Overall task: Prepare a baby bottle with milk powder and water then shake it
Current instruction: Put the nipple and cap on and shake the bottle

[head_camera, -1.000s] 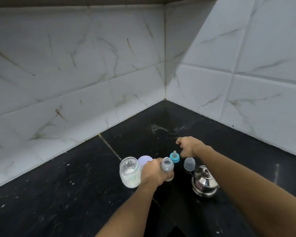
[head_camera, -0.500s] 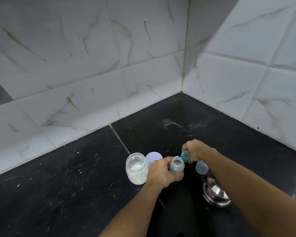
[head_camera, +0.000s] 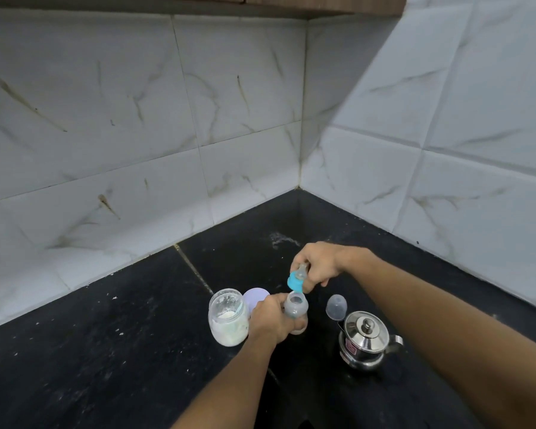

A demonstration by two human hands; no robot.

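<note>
Low in the frame, two bare forearms reach up from the bottom edge over a black counter (head_camera: 106, 351). Right of centre stands a small steel kettle (head_camera: 365, 339) with its lid on. Just left of it, the left hand (head_camera: 271, 320) has its fingers wrapped around the body of a small grey baby bottle (head_camera: 295, 312), which stands upright with its mouth uncovered. To the left of that hand, an open glass jar (head_camera: 228, 317) holds white powder, and a pale round lid (head_camera: 256, 298) lies behind it. A clear dome cap (head_camera: 336, 306) stands between bottle and kettle. Just above the bottle, the right hand (head_camera: 317, 266) pinches a teat with a blue ring (head_camera: 296, 280), tilted, close over the bottle's mouth. White marbled tiles (head_camera: 136, 119) fill the upper frame.
</note>
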